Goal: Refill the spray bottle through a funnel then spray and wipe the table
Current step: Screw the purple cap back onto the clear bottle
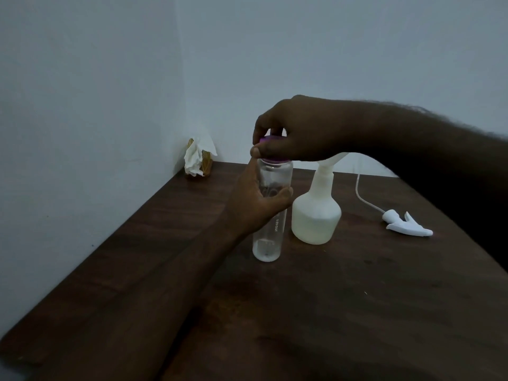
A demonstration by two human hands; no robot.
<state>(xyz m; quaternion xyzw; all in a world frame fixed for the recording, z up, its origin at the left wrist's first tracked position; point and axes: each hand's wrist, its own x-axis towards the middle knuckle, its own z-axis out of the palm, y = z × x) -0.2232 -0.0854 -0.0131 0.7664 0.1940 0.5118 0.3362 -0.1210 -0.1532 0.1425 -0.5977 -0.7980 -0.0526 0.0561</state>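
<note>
Our left hand wraps the clear bottle at mid-body, bracing it upright on the table. Our right hand pinches the purple cap from above, apparently to twist it. The spray bottle stands just beside it with a funnel seated in its neck, ready for pouring. Its trigger head lies well apart.

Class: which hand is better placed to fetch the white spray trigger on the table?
Likely right. The white plastic spray trigger lies on that side, past the translucent white spray bottle. The left hand grips the clear bottle; the right hand pinches its purple cap.
</note>
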